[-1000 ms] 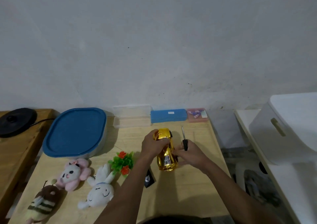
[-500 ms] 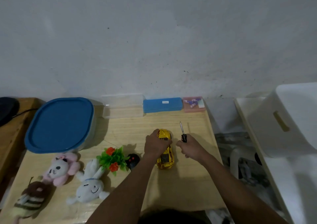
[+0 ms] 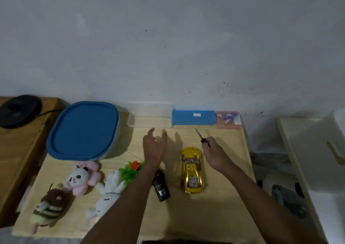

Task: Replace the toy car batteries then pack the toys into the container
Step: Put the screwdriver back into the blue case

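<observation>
Gold shiny toy car [image 3: 192, 170] sits between your hands: left hand [image 3: 155, 146] spread, empty; right hand [image 3: 214, 154] pinching black-handled screwdriver [image 3: 202, 137].

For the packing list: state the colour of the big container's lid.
The lid is plain blue, seen best in the head view.

A black round base [image 3: 19, 111] sits on a dark wooden side table [image 3: 22, 150] at the left, its cable [image 3: 48, 112] trailing to the right. Against the stained grey wall [image 3: 168, 47], a clear open case [image 3: 149, 119] lies just beside a blue case [image 3: 193, 117] on the pale desk [image 3: 186, 215]. A white bin [image 3: 308, 141] stands at the right.
</observation>
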Demonstrator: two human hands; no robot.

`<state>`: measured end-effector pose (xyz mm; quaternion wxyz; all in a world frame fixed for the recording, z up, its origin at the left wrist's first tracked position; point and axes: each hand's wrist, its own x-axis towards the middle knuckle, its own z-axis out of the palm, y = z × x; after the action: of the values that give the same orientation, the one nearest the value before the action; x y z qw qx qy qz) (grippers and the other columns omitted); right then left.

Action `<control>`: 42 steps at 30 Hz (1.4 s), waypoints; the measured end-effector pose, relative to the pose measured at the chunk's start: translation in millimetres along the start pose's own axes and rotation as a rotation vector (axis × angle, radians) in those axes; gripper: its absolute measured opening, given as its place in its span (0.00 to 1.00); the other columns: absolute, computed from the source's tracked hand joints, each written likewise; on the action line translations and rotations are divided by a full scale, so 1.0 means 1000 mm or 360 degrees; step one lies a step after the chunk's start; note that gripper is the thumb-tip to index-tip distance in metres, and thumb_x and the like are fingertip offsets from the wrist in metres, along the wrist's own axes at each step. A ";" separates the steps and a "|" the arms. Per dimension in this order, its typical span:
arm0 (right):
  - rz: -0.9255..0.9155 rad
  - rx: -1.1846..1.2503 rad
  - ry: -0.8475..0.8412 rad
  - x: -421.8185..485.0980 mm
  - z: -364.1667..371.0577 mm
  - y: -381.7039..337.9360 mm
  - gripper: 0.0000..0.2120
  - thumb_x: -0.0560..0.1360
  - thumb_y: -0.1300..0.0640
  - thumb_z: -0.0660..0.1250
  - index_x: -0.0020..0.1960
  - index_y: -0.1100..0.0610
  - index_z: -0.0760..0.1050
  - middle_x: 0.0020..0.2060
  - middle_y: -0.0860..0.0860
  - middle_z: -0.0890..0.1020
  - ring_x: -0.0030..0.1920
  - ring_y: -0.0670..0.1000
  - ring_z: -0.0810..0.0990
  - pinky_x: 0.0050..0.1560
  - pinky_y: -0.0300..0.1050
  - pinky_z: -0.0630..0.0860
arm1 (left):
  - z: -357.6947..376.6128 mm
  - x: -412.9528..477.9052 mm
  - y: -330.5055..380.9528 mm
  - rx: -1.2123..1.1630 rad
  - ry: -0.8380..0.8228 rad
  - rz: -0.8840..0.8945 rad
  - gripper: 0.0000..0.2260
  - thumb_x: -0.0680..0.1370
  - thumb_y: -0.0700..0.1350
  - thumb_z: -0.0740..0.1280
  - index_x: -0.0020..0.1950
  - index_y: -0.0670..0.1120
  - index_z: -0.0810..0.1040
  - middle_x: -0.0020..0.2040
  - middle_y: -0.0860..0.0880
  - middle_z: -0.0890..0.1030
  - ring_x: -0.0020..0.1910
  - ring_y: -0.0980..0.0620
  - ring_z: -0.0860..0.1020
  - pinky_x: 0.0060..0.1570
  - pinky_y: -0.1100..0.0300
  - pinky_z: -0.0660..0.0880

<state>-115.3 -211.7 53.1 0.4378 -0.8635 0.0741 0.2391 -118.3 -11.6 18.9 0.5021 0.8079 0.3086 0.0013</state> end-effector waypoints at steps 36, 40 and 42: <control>-0.0948 -0.1312 0.0570 0.130 0.117 -0.108 0.25 0.77 0.48 0.62 0.71 0.55 0.69 0.63 0.52 0.76 0.63 0.53 0.73 0.70 0.59 0.64 | -0.042 0.124 -0.043 -0.0636 0.0113 -0.0644 0.18 0.85 0.50 0.54 0.68 0.43 0.74 0.37 0.46 0.79 0.33 0.52 0.77 0.34 0.61 0.75; -0.0927 -0.1263 0.0273 0.130 0.115 -0.111 0.19 0.81 0.48 0.56 0.67 0.52 0.74 0.56 0.51 0.76 0.56 0.53 0.73 0.59 0.51 0.71 | -0.047 0.123 -0.039 -0.0808 0.0078 -0.0801 0.18 0.84 0.52 0.54 0.58 0.42 0.78 0.43 0.42 0.82 0.38 0.49 0.79 0.42 0.57 0.78; -0.0887 -0.1244 0.0137 0.128 0.118 -0.102 0.18 0.81 0.48 0.58 0.68 0.50 0.74 0.61 0.50 0.74 0.60 0.53 0.72 0.60 0.49 0.70 | -0.051 0.122 -0.037 -0.0951 0.0051 -0.0920 0.20 0.83 0.53 0.54 0.50 0.42 0.80 0.46 0.40 0.83 0.41 0.47 0.80 0.44 0.55 0.78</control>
<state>-10.2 -46.3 6.6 0.1244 -0.9595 -0.2376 0.0867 -53.9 101.9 -23.8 0.6894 0.5066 0.5164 -0.0377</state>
